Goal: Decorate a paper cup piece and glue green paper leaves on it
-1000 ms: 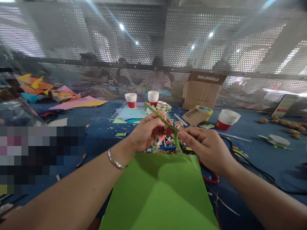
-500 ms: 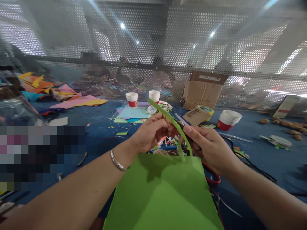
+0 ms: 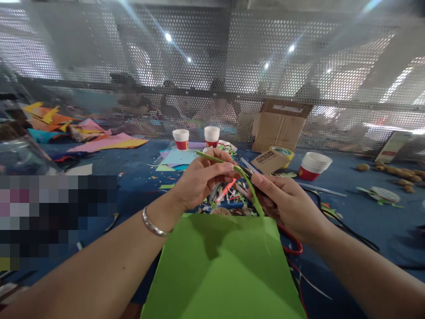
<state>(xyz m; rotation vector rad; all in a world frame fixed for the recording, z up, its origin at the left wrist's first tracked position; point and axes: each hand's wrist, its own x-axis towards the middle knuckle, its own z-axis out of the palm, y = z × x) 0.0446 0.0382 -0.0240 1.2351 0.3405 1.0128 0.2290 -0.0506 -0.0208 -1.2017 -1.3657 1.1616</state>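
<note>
A large green paper sheet lies in front of me on the blue table. A narrow green strip rises from the sheet's far right corner and arcs left. My left hand, with a silver bracelet on its wrist, pinches the strip's free end. My right hand is closed on a dark tool, seemingly scissors, at the strip's bend. Most of the tool is hidden by the fingers.
Paper scraps and markers lie just past the sheet. Two red-and-white cups, a stack of cups, a cardboard box and a tape box stand farther back. Coloured sheets lie far left, a black cable at right. A mesh screen closes the far side.
My left hand has lowered the strip's free end, so it points left and flatter. The strip's loop near my right hand has opened out toward the sheet's right corner.
</note>
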